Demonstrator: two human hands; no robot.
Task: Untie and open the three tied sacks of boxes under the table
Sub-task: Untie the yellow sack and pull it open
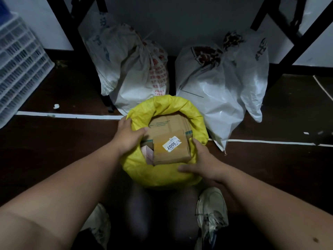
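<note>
Rolling down the mouth of the yellow woven plastic sack [163, 107], I am gripping its rim at nine o'clock with my left hand [128, 137] and at four o'clock with my right hand [204, 164], fingers curled over the edge. Brown cardboard boxes [171, 147] are showing inside. Judging this sack opened, I am next needing the knots on the two white woven sacks, one at eleven o'clock [133, 69] and one at one o'clock [218, 80].

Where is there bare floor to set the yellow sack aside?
Bare dark floor lies left of the yellow sack, between it and the white drawer unit. Behind it is crowded: two white sacks stand between the table legs.
</note>
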